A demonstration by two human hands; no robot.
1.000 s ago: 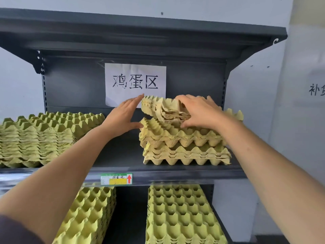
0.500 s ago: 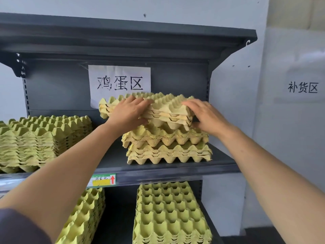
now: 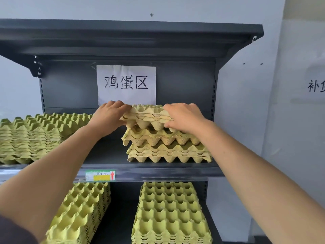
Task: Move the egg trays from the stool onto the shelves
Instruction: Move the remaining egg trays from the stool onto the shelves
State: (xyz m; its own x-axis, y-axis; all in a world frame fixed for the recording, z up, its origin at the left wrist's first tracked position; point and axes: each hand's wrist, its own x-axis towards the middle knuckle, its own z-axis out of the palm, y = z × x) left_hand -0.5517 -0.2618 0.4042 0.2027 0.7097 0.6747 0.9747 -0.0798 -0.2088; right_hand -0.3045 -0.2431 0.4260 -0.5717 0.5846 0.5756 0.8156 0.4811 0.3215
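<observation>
Cardboard egg trays (image 3: 147,115) gripped at both ends by my left hand (image 3: 109,117) and right hand (image 3: 184,118), right atop the stack (image 3: 168,148) on the middle shelf (image 3: 158,171). Long side runs left-right, offset a bit left of it, so nudge right I guess.

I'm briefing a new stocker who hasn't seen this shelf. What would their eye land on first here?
The hands stand out first: the left hand and right hand grip a bundle of egg trays atop the uneven stack on the right of the middle shelf. Behind them, a white paper sign with large black characters is taped to the back panel. A taller yellow-green stack sits at the shelf's left.
</observation>
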